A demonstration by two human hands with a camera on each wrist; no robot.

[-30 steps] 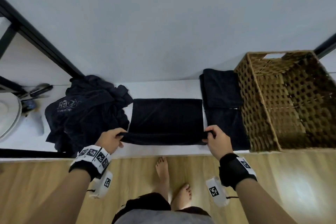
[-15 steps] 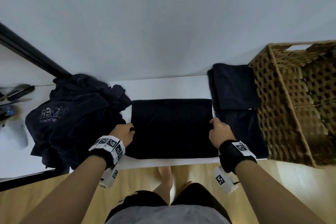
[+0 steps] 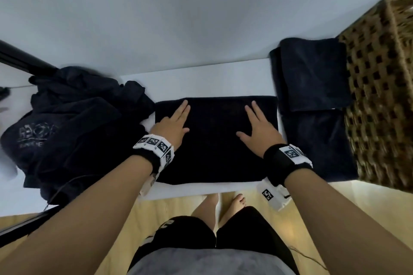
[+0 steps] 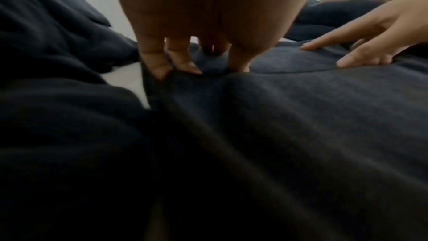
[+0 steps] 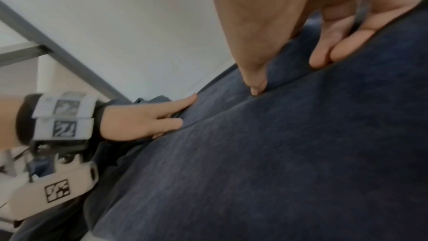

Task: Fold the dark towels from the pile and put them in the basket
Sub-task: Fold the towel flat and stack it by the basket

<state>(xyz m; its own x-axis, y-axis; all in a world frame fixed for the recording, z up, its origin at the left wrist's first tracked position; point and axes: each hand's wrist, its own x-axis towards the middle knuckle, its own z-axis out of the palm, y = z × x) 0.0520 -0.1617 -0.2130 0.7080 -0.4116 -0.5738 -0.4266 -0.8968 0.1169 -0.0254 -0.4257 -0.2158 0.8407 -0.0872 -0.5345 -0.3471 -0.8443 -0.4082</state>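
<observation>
The desk [image 3: 207, 78] carries all items. Basket [image 3: 380, 87]: far right of the right hand [image 3: 260, 128]. Pile [image 3: 67, 127]: left of the left hand [image 3: 173, 126]. Folded towel [image 3: 214, 140]: under both hands, fingers extended flat, pressing.
</observation>
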